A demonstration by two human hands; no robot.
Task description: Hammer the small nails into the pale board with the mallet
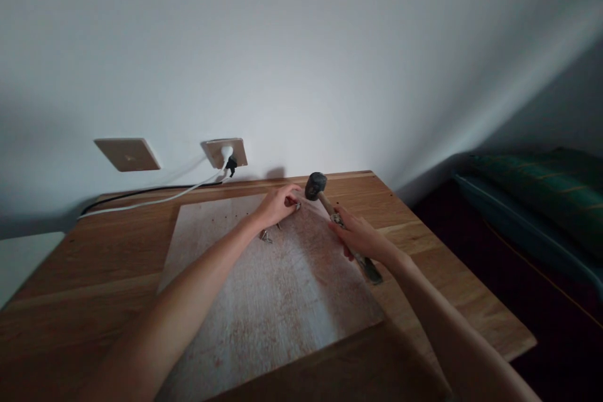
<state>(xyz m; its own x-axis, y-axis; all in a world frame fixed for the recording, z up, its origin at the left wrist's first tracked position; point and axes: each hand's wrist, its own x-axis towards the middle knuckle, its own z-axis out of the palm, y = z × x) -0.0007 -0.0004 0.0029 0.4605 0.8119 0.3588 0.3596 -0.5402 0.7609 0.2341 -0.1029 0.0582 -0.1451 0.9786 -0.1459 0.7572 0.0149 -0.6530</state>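
Observation:
A pale worn board (pixel 264 301) lies on a wooden table (pixel 85 276). My right hand (pixel 360 237) is wrapped round the wooden handle of a hammer (pixel 316 186), whose dark head hangs just above the board's far edge. My left hand (pixel 277 204) rests near that edge with its fingers pinched on a small nail (pixel 298 205), right beside the hammer head. A few loose nails (pixel 266 237) lie on the board under my left wrist.
A white wall stands behind the table, with a blank plate (pixel 127 154) and a socket (pixel 226 152) holding a white and a black plug. Their cables (pixel 151 196) run along the table's back edge. To the right, a dark gap and green bedding (pixel 532 195).

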